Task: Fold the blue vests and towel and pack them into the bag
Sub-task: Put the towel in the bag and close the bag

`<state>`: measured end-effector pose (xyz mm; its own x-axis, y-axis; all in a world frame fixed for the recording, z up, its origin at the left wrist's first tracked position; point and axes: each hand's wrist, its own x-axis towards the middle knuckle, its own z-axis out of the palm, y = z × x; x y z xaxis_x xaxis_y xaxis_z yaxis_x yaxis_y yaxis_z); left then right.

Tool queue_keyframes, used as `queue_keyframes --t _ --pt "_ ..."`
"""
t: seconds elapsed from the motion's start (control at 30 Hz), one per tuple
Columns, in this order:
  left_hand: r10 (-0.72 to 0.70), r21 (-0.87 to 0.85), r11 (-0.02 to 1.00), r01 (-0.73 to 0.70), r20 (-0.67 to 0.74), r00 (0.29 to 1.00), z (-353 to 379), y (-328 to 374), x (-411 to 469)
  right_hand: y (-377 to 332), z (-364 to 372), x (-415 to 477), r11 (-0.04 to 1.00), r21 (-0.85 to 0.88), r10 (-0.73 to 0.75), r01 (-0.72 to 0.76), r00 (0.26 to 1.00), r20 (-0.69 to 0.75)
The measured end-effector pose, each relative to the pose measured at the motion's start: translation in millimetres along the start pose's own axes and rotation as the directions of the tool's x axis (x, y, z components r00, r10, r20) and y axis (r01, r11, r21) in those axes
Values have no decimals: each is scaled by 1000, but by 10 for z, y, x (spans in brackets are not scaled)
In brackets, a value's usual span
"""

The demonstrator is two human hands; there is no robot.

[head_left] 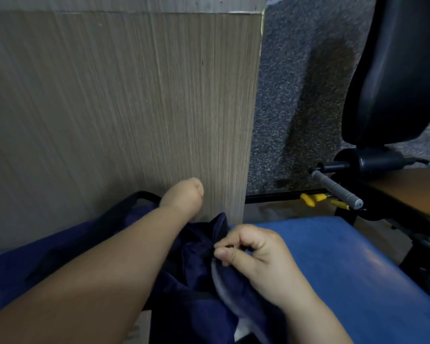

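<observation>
Navy cloth (pixel 199 244) at bag (pixel 60 256) mouth, by my lap
R hand (pixel 256 256) pinches its edge w/ thumb + fingers; L hand (pixel 184 197) fingers hidden, can't tell. Soft, limp, prob light: grab at hem.

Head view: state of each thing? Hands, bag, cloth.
Left hand: bent down at the bag mouth, fingers hidden.
Right hand: pinches the navy cloth.
Bag: slumped on the blue pad, strap loose.
Navy cloth: crumpled, not folded; cannot tell whether it is a vest or the bag rim.
Blue pad: partly covered by the bag.
</observation>
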<state>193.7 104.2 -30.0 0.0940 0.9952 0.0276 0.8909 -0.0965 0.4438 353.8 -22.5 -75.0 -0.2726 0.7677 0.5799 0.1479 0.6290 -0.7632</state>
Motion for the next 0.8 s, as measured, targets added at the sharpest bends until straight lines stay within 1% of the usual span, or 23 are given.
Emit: queue_keyframes --t 0.03,0.07,0.1,0.13,0.2,0.27,0.3,0.33,0.4,0.57,0.8 --pt "27 25 999 -27 -30 999 -40 -57 -15 -17 -3 -2 1000 7 -10 10 1000 0" --pt "84 26 996 -84 3 996 -66 -75 -45 -4 -20 -2 1000 12 5 -5 1000 -23" --pt "174 3 985 -175 74 982 -71 -82 -90 27 -45 -1 999 22 40 -38 997 -60" --pt "281 -34 960 -279 139 950 -86 -45 -150 70 -69 2 997 32 77 -74 992 -102" --pt "451 -95 892 -443 282 847 -119 46 -291 131 -92 9 990 61 137 -129 977 -162" --pt "521 -156 848 -507 421 742 -95 58 -360 168 -79 18 982 98 176 -160 967 -183" --pt "521 -185 847 -498 467 714 -78 36 -370 173 -66 23 980 106 185 -167 965 -186" --pt "515 -209 853 -479 490 703 -66 16 -385 182 -50 25 979 110 190 -172 964 -187" --pt "508 -234 860 -453 481 715 -6 -35 -409 188 -24 20 975 129 203 -180 960 -194" --pt "489 -226 872 -434 436 755 137 -147 -389 192 -31 -3 967 150 235 -207 950 -207" --pt "471 -334 869 -366 327 819 222 -163 -418 246 -88 -37 962 148 255 -231 951 -173"
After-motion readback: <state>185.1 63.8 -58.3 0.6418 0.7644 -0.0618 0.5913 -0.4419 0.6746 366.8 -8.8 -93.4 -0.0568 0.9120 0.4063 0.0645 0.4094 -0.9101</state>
